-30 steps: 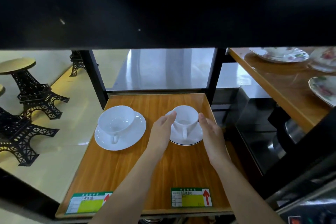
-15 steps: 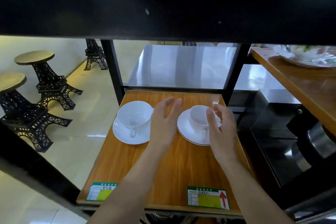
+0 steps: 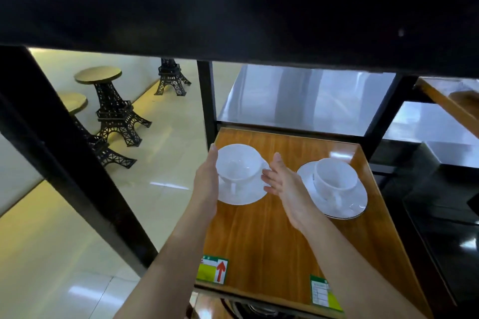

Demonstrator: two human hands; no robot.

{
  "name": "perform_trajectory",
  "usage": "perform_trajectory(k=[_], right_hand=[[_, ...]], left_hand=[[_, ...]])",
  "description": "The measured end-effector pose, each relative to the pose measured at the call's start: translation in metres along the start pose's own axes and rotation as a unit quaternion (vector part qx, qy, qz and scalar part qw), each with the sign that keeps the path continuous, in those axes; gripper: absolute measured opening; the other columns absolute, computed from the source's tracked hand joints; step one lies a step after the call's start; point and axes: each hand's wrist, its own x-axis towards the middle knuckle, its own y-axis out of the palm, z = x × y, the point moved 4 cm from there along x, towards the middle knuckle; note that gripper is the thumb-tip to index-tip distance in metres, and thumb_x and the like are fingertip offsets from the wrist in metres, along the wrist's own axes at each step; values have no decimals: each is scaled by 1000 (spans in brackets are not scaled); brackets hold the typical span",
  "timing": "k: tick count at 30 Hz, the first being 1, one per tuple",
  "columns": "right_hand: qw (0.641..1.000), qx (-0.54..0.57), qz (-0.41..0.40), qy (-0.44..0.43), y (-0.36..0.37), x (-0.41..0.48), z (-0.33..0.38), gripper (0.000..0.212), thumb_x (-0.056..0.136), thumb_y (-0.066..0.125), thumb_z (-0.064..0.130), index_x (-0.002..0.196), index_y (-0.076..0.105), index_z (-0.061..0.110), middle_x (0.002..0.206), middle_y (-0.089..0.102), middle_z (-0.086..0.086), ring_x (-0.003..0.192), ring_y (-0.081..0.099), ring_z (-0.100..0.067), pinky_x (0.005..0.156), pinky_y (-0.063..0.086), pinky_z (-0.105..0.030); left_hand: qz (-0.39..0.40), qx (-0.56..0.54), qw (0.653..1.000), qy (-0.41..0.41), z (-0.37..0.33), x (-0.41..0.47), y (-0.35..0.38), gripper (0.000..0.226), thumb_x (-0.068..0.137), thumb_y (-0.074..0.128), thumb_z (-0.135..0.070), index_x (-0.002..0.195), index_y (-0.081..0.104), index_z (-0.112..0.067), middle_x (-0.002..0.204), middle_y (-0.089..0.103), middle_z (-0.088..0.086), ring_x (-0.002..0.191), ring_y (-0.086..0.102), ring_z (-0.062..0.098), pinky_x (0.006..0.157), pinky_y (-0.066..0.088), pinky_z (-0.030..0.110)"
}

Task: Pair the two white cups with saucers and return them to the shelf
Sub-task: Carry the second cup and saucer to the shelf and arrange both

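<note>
Two white cups stand on white saucers on the wooden shelf [image 3: 272, 235]. The left cup [image 3: 239, 163] sits on its saucer [image 3: 243, 194] with its handle toward me. My left hand [image 3: 207, 181] is flat against that cup's left side, fingers straight. My right hand [image 3: 281, 179] is at its right side, fingers spread, fingertips touching or nearly touching the cup. The right cup [image 3: 335, 176] rests on its saucer [image 3: 344, 204] with no hand on it.
A thick black beam [image 3: 233, 13] of the shelf above fills the top of the view. Black posts [image 3: 207, 103] frame the shelf. Price labels [image 3: 212, 268] are stuck at the shelf's front edge. Eiffel-tower stools [image 3: 108, 101] stand on the floor at left. Another wooden shelf [image 3: 451, 103] is at right.
Both hands left the right cup and saucer and moved left, now flanking the left cup. The camera view swung left as well.
</note>
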Motion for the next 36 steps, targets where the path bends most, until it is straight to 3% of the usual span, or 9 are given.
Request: perform_trajectory(k=[3, 11, 14, 16, 18, 21, 24, 27, 36], right_hand=[[1000, 12, 16, 5, 5, 3, -2, 61, 93, 36, 52, 139, 43, 13, 140, 53, -8, 120, 54, -17, 105, 39, -35], [1000, 21, -6, -4, 6, 6, -3, 55, 94, 39, 48, 134, 49, 12, 133, 57, -8, 121, 55, -20, 102, 43, -35], [995, -37, -88, -24, 0, 6, -6, 46, 93, 43, 48, 120, 56, 13, 111, 62, -1, 100, 58, -15, 81, 47, -25], [982, -110, -149, -39, -6, 6, -9, 44, 93, 47, 44, 120, 55, 11, 103, 62, -2, 93, 58, -16, 74, 48, -25], [971, -157, -176, -27, -9, 6, -15, 41, 93, 50, 37, 124, 52, 10, 103, 63, -7, 83, 60, -18, 62, 48, -24], [973, -178, -147, 17, -8, 7, -24, 40, 93, 53, 29, 128, 48, 8, 90, 65, -11, 60, 58, -15, 47, 43, -21], [977, -174, -119, 31, -4, 8, -31, 43, 92, 56, 27, 130, 47, 10, 83, 66, -9, 54, 56, -14, 45, 45, -20], [978, -172, -113, 27, -2, 9, -32, 43, 91, 58, 25, 131, 47, 13, 83, 67, -8, 51, 55, -13, 42, 42, -19], [979, -143, -141, 28, -4, 10, -36, 35, 91, 57, 18, 126, 51, 13, 77, 65, -7, 49, 52, -11, 39, 39, -17]], left_hand=[[-9, 16, 1000, 13, -5, 1, -5, 66, 89, 39, -61, 126, 59, -10, 125, 61, 10, 107, 55, 24, 85, 36, 32], [6, 34, 999, 12, -6, 6, -7, 63, 90, 40, -59, 128, 57, -12, 125, 60, 7, 108, 53, 21, 85, 34, 31], [-8, 16, 999, 30, -5, 7, -10, 40, 93, 40, -52, 95, 65, -19, 90, 60, -6, 85, 52, 14, 82, 36, 31], [-39, 14, 998, 36, -5, 10, -14, 32, 95, 41, -48, 71, 51, -29, 76, 50, -10, 73, 47, 9, 81, 35, 34], [-59, 26, 998, 25, -3, 13, -18, 34, 96, 39, -45, 67, 43, -28, 73, 45, -9, 70, 44, 10, 80, 33, 34], [-66, 81, 994, 3, 7, 16, -25, 31, 96, 42, -37, 88, 57, -11, 92, 58, 5, 82, 49, 19, 73, 36, 32], [-71, 174, 981, 46, 11, 17, -31, 27, 90, 52, -13, 115, 55, -4, 104, 58, 9, 90, 51, 22, 69, 41, 32], [-67, 212, 972, 78, 12, 18, -33, 30, 85, 52, 0, 113, 61, -6, 106, 65, 11, 93, 58, 26, 74, 49, 36], [-60, 212, 970, 105, 17, 18, -31, 26, 88, 54, -3, 110, 66, -9, 107, 66, 7, 98, 59, 24, 83, 50, 35]])
